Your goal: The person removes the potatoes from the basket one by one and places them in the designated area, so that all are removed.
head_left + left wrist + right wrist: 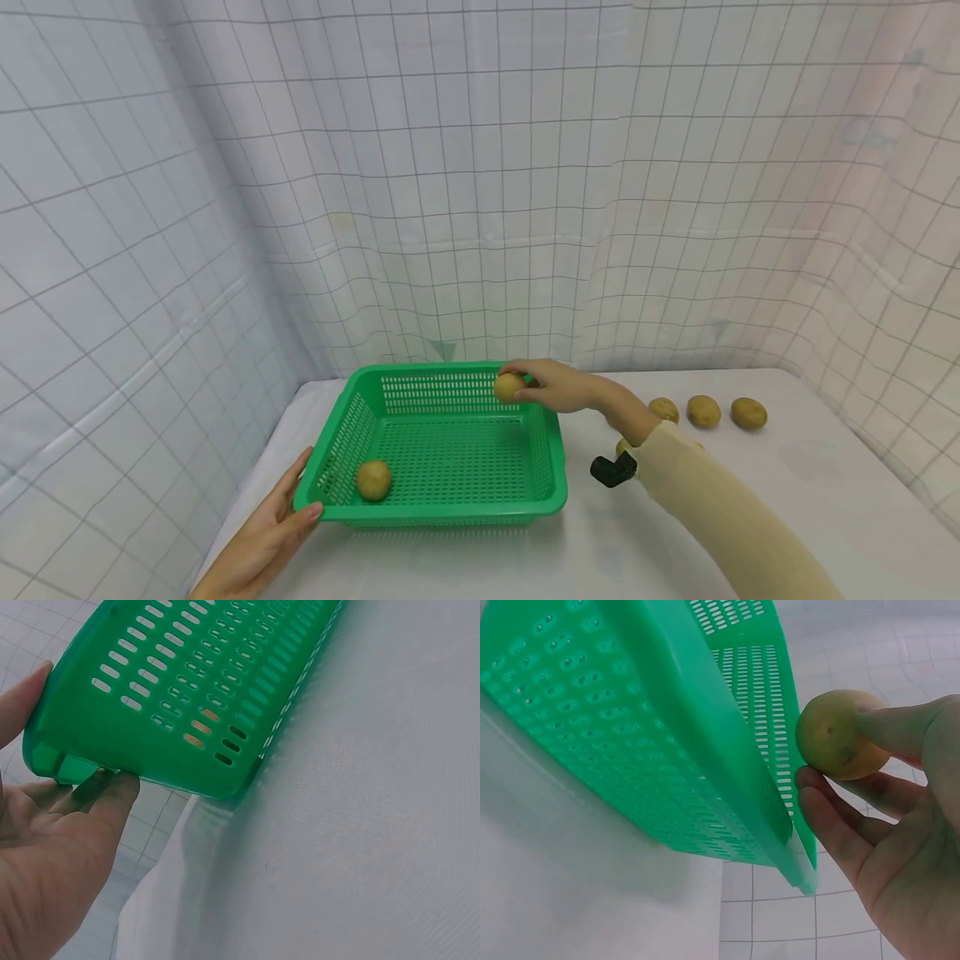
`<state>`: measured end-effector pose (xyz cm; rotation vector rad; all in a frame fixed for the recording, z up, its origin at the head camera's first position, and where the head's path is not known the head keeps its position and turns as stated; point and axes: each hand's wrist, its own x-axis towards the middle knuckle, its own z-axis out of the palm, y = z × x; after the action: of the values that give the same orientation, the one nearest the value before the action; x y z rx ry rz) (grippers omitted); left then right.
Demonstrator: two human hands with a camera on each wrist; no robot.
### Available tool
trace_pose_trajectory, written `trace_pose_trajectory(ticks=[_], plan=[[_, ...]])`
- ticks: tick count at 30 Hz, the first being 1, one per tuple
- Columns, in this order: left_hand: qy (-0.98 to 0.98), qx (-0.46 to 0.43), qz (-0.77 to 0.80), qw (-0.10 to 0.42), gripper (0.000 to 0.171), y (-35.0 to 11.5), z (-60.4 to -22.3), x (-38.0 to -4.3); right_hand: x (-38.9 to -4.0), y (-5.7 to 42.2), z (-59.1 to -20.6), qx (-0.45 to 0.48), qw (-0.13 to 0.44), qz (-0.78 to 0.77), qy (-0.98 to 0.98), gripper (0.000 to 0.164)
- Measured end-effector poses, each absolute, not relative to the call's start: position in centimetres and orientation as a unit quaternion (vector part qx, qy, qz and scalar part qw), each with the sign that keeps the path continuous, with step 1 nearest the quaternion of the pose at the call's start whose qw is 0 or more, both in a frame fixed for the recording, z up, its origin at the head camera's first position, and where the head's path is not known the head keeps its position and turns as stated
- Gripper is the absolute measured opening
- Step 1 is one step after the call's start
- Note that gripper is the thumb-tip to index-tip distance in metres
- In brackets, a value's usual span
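Note:
A green plastic basket with slotted walls stands on the white table in the head view. At its near left corner my left hand grips the rim, thumb on top and fingers along the outside. My right hand holds a potato over the basket's far right corner. In the right wrist view the thumb and fingers pinch that round, yellowish potato beside the basket rim. Another potato lies inside, in the near left corner.
Several potatoes lie on the table to the right, among them one potato and another potato, some partly hidden by the right arm. A black device sits at the right wrist. White gridded cloth hangs behind and at both sides.

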<state>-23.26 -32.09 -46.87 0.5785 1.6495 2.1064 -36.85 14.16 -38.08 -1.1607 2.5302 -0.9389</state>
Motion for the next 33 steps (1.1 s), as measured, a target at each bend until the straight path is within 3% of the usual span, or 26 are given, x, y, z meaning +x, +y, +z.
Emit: trace_pose_trajectory(ticks=[20, 27, 33], plan=[[0.589, 0.225, 0.75, 0.2, 0.084, -31.8, -46.9, -23.6, -35.3, 19.9, -38.0, -0.338, 0.098, -0.34, 0.872, 0.047], [0.594, 0.219, 0.746, 0.204, 0.083, -31.9, -47.1, -23.7, -34.6, 22.1, -38.2, -0.307, 0.093, -0.35, 0.88, 0.04], [0.598, 0.225, 0.743, 0.199, 0.083, -32.0, -47.1, -23.6, -33.6, 24.6, -38.8, -0.266, 0.088, -0.362, 0.889, 0.047]])
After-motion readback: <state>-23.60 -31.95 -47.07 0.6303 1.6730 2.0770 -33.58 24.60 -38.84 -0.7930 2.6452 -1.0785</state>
